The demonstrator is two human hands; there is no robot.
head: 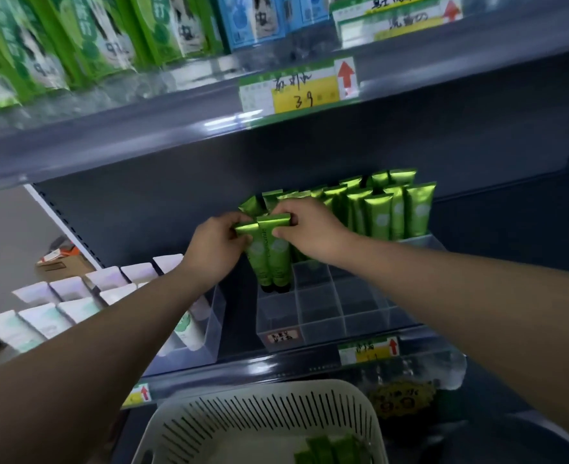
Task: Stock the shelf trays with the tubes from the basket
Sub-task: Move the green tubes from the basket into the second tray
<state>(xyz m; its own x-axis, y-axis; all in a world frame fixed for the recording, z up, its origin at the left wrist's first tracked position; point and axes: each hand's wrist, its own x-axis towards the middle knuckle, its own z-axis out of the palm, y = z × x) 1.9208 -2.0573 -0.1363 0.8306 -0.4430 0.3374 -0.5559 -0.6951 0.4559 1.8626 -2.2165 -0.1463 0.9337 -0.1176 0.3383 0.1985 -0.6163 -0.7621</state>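
Looks roughly half done. On the shelf (276, 367), one clear tray (321, 318): packed across its far rows with upright green tubes (381, 212), around fifteen, too overlapped to count exactly; bare through the near cells, six or more. Further left, about ten white tubes (72, 289) in a second holder. Near and below, one basket (259, 418) with at least three spares (330, 450), cut off by the frame edge. Left hand (216, 251) and right hand (309, 231) both curled, pinching the crimped tops of a pair (269, 262), caps down at the rim of a left cell. Left to fill: the near rows.
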